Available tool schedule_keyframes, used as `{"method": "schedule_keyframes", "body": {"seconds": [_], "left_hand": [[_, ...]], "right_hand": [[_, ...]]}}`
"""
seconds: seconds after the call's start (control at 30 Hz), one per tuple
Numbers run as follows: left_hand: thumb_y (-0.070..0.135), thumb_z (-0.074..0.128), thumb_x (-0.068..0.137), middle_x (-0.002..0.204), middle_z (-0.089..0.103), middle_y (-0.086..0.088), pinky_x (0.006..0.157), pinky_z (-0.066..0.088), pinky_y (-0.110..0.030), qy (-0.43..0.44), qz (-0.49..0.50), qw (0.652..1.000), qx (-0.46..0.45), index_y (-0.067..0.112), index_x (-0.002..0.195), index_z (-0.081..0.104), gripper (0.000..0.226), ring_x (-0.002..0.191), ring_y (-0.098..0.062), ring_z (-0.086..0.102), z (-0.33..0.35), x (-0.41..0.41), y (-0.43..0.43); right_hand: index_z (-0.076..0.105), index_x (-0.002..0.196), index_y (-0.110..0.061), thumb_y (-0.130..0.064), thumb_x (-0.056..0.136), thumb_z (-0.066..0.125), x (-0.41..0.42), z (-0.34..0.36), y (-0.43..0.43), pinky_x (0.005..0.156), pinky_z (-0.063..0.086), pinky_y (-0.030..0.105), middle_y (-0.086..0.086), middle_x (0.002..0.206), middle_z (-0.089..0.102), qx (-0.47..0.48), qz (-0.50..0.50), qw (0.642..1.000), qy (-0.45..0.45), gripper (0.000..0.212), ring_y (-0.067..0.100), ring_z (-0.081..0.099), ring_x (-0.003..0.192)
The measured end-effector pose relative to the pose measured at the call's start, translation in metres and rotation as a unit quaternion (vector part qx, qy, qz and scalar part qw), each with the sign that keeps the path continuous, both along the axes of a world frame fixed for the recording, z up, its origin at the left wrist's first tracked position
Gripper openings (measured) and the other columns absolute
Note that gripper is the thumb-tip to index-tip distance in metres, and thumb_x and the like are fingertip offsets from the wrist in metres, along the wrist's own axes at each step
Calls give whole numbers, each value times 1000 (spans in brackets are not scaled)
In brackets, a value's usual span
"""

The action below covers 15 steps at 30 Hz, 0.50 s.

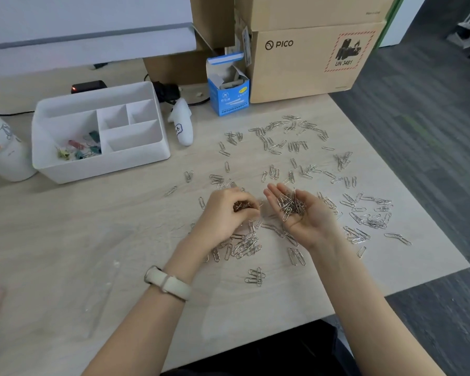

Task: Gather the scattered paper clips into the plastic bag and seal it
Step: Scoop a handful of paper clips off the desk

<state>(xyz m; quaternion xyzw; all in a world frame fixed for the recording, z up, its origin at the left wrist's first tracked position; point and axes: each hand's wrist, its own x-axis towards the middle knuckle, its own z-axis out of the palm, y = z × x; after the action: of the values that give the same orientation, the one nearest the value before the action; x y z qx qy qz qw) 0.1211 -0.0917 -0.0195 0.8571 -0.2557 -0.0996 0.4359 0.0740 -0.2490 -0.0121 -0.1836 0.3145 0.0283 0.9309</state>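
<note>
Silver paper clips point(288, 143) lie scattered over the right half of the light wooden table point(120, 226), with a denser heap point(244, 245) under my left wrist. My left hand point(223, 215) hovers just above the table, knuckles up, fingers curled around a small bunch of clips. Next to it my right hand point(301, 213) is turned palm up and cupped, holding a pile of clips point(289, 204). A clear plastic bag point(101, 289), hard to make out, lies flat on the table to the left of my left forearm.
A white divided organiser point(101, 158) holding coloured binder clips stands at the back left. A small white controller point(183, 126) lies beside it. An open blue box point(228, 96) and a cardboard carton point(304, 63) stand at the back. The table's edge point(418, 202) runs on the right.
</note>
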Motion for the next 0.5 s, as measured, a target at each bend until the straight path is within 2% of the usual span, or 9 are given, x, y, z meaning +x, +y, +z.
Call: {"method": "schedule_keyframes", "body": {"seconds": [0.13,0.2,0.3,0.33,0.43,0.5], "left_hand": [[17,76,71,81,68,7,83,44,-24,-9,-31,998,-57,18,76,73,6,80,-4,61,21,4,-3],[15,76,71,80,67,5,80,44,-22,-18,-59,996,-57,17,76,73,7,79,-3,60,29,7,-11],[10,77,69,73,60,12,70,39,-12,-44,-116,991,-44,13,75,73,8,71,4,55,33,11,-22],[8,77,69,72,59,12,70,40,-13,-51,-132,989,-35,11,75,73,8,70,4,54,33,13,-24],[7,76,68,77,62,4,74,47,-31,-65,-169,983,-5,11,76,73,10,70,-5,56,32,16,-25],[9,75,66,80,64,5,75,49,-36,-77,-175,981,2,13,75,74,11,74,-9,58,32,17,-21]], "right_hand": [[63,83,8,-12,97,34,2,-1,11,67,56,35,20,78,69,7,22,1000,14,37,29,69,68],[62,75,5,-11,97,34,4,0,18,56,57,31,17,75,66,3,35,999,21,39,25,65,67],[58,77,3,-8,95,31,5,6,28,51,57,30,17,72,66,32,57,998,14,34,24,66,65],[58,76,2,-7,94,31,5,9,29,49,56,27,16,68,67,43,61,997,16,34,23,66,60],[54,68,-2,-6,95,28,7,12,32,40,48,17,10,54,62,82,50,995,33,38,17,60,45],[55,66,-1,-8,97,30,8,12,32,34,42,15,9,52,60,103,46,993,29,41,16,58,39]]}}
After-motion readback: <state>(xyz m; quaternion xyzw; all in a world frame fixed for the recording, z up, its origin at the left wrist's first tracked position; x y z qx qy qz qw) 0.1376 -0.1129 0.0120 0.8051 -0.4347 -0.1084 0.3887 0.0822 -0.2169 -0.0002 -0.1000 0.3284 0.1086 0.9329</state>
